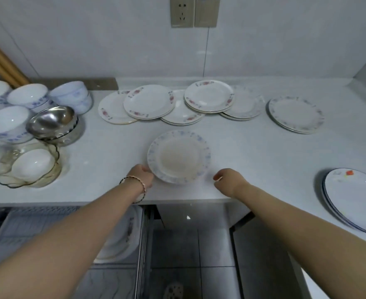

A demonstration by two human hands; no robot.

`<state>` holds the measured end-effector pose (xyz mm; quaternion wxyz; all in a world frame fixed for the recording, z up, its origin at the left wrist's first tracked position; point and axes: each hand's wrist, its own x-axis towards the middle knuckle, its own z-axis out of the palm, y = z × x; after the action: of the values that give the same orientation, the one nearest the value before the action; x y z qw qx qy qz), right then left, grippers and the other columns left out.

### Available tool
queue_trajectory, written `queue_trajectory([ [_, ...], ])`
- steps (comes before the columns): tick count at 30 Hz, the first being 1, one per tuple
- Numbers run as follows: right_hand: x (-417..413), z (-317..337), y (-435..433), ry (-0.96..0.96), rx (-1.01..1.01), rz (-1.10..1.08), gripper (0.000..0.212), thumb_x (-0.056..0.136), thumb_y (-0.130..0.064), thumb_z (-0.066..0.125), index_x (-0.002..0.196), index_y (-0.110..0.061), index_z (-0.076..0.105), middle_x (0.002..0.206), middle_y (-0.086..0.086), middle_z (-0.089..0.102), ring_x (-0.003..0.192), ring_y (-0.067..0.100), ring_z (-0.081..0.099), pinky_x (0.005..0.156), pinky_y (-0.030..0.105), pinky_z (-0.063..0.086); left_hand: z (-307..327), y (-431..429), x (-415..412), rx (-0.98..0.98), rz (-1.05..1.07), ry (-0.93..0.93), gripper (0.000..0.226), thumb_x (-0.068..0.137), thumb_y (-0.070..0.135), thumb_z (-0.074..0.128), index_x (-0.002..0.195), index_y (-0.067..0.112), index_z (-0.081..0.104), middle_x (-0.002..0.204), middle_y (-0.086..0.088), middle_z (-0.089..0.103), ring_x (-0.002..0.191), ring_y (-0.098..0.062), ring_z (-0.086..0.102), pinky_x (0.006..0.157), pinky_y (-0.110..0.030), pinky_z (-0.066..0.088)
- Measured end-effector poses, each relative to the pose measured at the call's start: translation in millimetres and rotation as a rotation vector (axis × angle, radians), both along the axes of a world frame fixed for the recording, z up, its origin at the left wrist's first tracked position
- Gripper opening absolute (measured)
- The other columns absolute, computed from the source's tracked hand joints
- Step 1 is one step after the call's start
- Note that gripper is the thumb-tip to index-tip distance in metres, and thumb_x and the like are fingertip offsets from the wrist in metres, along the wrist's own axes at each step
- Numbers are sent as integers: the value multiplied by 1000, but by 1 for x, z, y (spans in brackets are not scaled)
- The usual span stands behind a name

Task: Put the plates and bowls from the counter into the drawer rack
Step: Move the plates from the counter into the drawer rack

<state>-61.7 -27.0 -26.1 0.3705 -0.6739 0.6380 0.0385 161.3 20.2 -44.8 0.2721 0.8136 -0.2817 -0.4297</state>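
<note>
A blue-flowered plate (178, 156) lies at the centre of the frame, near the front edge of the white desk (264, 152). The left hand (142, 175) grips its lower-left rim. The right hand (227, 180) hangs just right of it, apart, fingers loosely curled and holding nothing. Red-flowered plates (149, 101) overlap above; bowls (27, 96) crowd the left. Oval plates (354, 199) at right carry a red sticker (349, 172), its print unreadable. The drawer rack (26, 225) sits lower left.

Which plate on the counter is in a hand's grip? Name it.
The blue-rimmed plate lying alone near the counter's front edge; the left hand grips its rim. The other plates lie farther back or far right, untouched.
</note>
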Motion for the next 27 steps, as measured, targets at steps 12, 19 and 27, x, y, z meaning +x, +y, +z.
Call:
queue_trajectory([
  [12,22,-56,-122,-99,110,-247,59,93,-33,50,141,-4,33,131,16,54,107,26,57,89,33,45,-50,-100,15,185,165,-20,66,79,11,62,138,4,32,133,-21,51,120,-38,52,103,-45,44],
  [19,43,-84,-163,-323,316,-392,22,89,-5,50,107,4,59,91,13,54,77,22,55,57,31,49,-78,-128,30,152,144,16,68,84,-10,43,145,14,28,141,-15,45,125,-36,47,101,-39,43],
  [27,20,-82,-138,-218,98,-383,24,87,-7,52,105,0,65,85,13,59,87,34,61,87,49,52,-59,-120,15,76,25,-1,42,77,-9,47,108,19,52,91,1,59,95,-22,56,74,-24,40],
])
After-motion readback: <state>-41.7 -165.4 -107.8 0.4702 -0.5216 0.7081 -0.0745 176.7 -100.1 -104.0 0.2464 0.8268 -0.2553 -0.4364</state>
